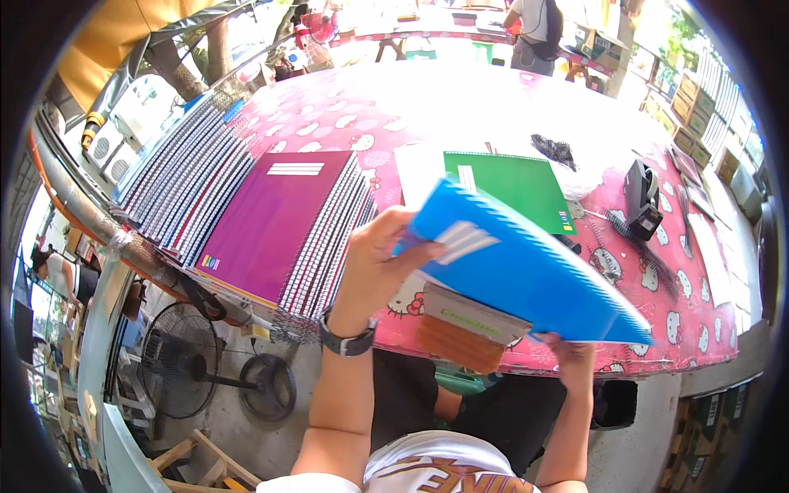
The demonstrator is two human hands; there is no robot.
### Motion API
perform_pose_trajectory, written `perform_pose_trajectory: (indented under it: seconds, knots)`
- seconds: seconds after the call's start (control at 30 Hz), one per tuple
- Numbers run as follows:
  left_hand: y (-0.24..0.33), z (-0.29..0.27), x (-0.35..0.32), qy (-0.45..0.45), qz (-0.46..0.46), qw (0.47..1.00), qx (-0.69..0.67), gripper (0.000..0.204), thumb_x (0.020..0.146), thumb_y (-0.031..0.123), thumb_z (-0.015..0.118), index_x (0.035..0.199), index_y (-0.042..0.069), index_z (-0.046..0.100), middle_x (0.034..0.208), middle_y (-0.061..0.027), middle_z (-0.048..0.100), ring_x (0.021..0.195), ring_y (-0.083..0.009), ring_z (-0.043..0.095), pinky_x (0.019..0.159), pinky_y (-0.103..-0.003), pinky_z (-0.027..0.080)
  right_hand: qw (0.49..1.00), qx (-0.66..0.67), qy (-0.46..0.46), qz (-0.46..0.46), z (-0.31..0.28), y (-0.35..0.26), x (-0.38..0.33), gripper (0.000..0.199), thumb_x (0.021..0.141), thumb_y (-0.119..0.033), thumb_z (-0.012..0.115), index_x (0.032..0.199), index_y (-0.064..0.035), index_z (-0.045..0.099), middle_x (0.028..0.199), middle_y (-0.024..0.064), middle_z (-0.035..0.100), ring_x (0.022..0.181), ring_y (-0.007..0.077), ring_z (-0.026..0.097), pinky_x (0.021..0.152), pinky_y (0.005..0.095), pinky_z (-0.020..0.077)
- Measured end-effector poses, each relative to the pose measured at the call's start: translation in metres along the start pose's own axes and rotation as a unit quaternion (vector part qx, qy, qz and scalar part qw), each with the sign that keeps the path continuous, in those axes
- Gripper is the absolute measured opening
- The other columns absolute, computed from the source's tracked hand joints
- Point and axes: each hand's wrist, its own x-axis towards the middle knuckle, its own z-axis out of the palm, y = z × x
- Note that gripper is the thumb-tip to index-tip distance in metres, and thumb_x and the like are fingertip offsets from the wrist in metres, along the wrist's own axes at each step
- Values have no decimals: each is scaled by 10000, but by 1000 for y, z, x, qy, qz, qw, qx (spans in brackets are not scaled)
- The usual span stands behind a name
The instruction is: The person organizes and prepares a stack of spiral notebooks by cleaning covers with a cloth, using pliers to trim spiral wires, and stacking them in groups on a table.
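Tilted above the table's near edge is a blue spiral notebook (pixel 518 255) with white label lines on its cover. My left hand (pixel 385 251), with a dark watch at the wrist, pinches its left edge, thumb on the cover. At its lower edge, my right hand (pixel 569 355) grips the blue notebook near the bottom corner. Behind it lies a green spiral notebook (pixel 509 189), partly covered by the blue one. To the left stands a tall stack topped by a purple notebook (pixel 275 222). A small brown and grey box (pixel 468 324) sits beneath the blue notebook.
Farther left, another stack of spiral notebooks (pixel 185 177) leans along the table edge. A black tape dispenser or similar device (pixel 643 201) stands at right on the pink patterned tablecloth (pixel 649 316). A floor fan (pixel 181 361) stands below left. Another person (pixel 538 33) is at the far side.
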Motion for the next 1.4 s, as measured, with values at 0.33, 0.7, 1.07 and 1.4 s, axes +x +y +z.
perform_pose_trajectory:
  seconds: [0.33, 0.7, 1.07, 1.4]
  knots:
    - [-43, 6, -33, 181, -56, 967, -172, 642, 856, 354, 602, 1327, -5, 353, 1107, -81, 505, 1008, -163, 495, 902, -330, 370, 967, 231, -23, -101, 44, -41, 19, 876, 708, -406, 720, 1355, -46, 251, 1278, 175, 409, 1148, 258, 442, 966, 387, 351]
    - [-45, -8, -14, 273, -55, 947, -159, 197, 846, 211, 566, 958, 51, 536, 817, -21, 497, 801, -112, 482, 762, -259, 360, 982, 31, -23, -183, -35, -46, 66, 164, 870, -148, 543, 918, -29, 646, 823, 54, 626, 676, 111, 586, 634, 259, 463]
    - [1, 47, -20, 296, 117, 897, 306, 655, 905, 349, 461, 1400, -6, 219, 1414, -209, 290, 1329, -296, 262, 1086, -436, 159, 849, -499, 163, -65, -138, 65, 173, 191, 756, -47, 544, 937, -29, 485, 943, 200, 567, 856, 379, 590, 749, 467, 481]
    - [18, 135, -14, 0, 208, 841, 499, 527, 638, 537, 719, 994, 170, 591, 818, -27, 435, 845, -206, 474, 970, -546, 138, 938, -282, -10, -202, -87, -134, 71, 331, 916, -93, 425, 1245, -80, 400, 750, 95, 457, 635, 204, 456, 610, 330, 409]
